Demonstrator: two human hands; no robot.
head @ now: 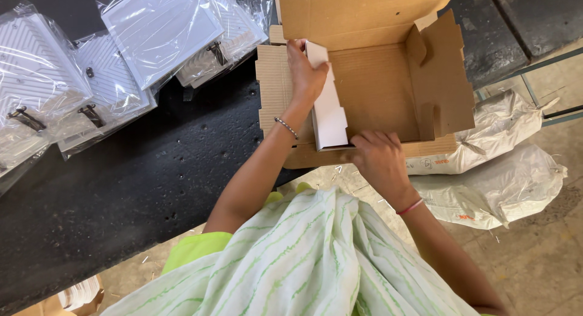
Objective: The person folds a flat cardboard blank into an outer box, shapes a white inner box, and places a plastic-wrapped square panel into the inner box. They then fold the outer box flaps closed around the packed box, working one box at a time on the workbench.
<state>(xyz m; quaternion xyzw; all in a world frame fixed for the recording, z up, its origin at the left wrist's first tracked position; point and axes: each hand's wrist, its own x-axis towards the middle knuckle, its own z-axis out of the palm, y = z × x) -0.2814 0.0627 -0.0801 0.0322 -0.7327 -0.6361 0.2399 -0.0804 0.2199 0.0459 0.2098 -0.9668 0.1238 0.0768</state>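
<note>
Step in hand looked like seating a white insert in an open brown cardboard box (388, 91). The box sat at the near edge of the black tabletop (121, 188), lid flap up, right side flaps folded inward.

The white cardboard piece (328, 103) stood along the box's left inner wall, running from the far left corner down to the front edge. It read as a long, narrow folded panel, with the lower end squared off at the front wall.

Left hand (305, 70): grip closed on the top end of the white piece, fingers wrapped over its edge and pinning it to the left wall. Right hand (378, 155): rested on the box's front wall just beside the insert's lower end, fingers curled over the rim. Couldn't tell whether that grip actually held the insert or only the box edge, since the fingertips were hidden.

Judgement: insert was mostly in place but not clearly flush; its lower end sat at the front corner. The next move would call for pressing both ends down evenly and keeping the panel square to the wall so it doesn't buckle.

Nearby: flat white items in clear plastic bags (158, 30) were stacked on the tabletop to the left, well apart from the box. White sacks (486, 188) lay on the floor to the right.
</note>
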